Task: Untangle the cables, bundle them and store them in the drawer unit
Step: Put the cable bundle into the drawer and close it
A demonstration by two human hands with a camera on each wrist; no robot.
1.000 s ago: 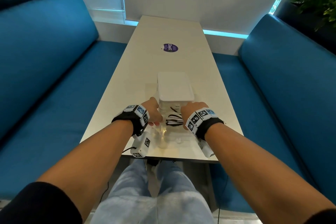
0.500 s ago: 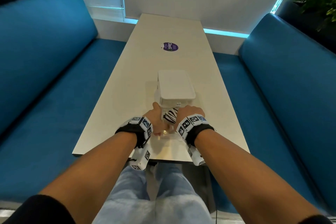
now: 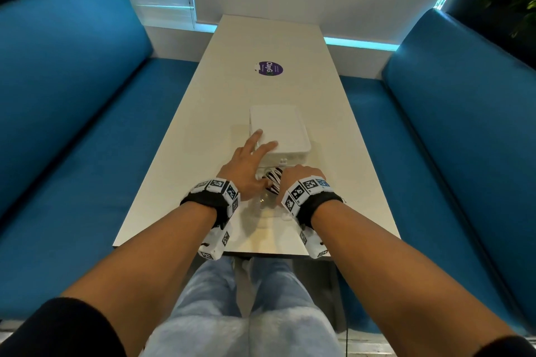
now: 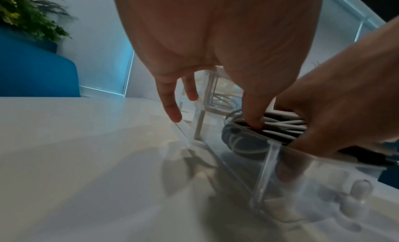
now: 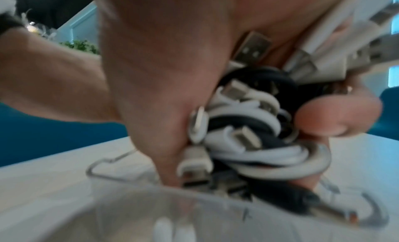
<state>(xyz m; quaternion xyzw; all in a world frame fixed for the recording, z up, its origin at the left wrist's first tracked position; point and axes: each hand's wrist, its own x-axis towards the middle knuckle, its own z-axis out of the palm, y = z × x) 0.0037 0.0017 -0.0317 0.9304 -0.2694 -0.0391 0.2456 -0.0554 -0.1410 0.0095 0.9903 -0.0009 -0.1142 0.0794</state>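
Note:
The white drawer unit (image 3: 280, 132) stands mid-table with its clear drawer (image 4: 270, 162) pulled out toward me. A coiled bundle of black and white cables (image 3: 274, 180) sits partly inside the drawer. My right hand (image 3: 300, 180) grips that bundle (image 5: 248, 126) from the right, fingers and thumb curled round it; several USB plugs stick out. My left hand (image 3: 249, 162) is spread open: two straight fingers lie on the unit's top, and the thumb (image 4: 252, 119) presses down on the cables (image 4: 282, 124). The drawer floor under the bundle is hidden.
The narrow white table (image 3: 203, 130) runs away from me; its near edge lies just behind my wrists. Blue sofas (image 3: 72, 95) flank both sides. A purple round sticker (image 3: 270, 67) is farther along the tabletop. Plants stand in both far corners.
My left hand has uncurled and reached forward, its fingers now lying on the unit's top. The right hand keeps its grip on the bundle at the drawer.

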